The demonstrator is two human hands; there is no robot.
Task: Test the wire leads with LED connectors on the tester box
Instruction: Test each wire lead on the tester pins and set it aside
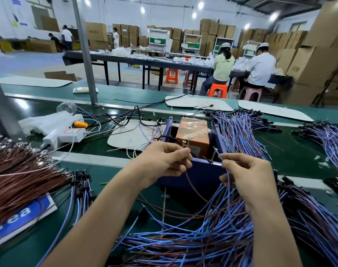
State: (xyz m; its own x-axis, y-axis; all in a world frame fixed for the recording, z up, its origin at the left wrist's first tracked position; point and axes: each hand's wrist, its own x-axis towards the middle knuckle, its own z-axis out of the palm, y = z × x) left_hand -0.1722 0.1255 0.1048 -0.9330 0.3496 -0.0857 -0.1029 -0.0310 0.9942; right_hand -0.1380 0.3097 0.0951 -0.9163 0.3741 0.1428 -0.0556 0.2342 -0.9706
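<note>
The tester box [199,176] is a blue open frame with an orange block [193,133] taped inside it, standing on the green belt in front of me. My left hand [164,160] pinches the end of a brown wire lead [193,186] near a screw terminal [184,142] on the box's front edge. My right hand [243,170] pinches the ring end of a blue wire lead [228,189] beside a second screw terminal [215,151]. Both leads trail down into a heap of blue and brown leads [212,237].
A bundle of brown leads with black LED connectors [81,178] lies at left over a blue-and-white sign [23,214]. More blue leads [239,130] fan out behind and right of the box. A white power strip [66,135] and white plates [131,135] lie behind.
</note>
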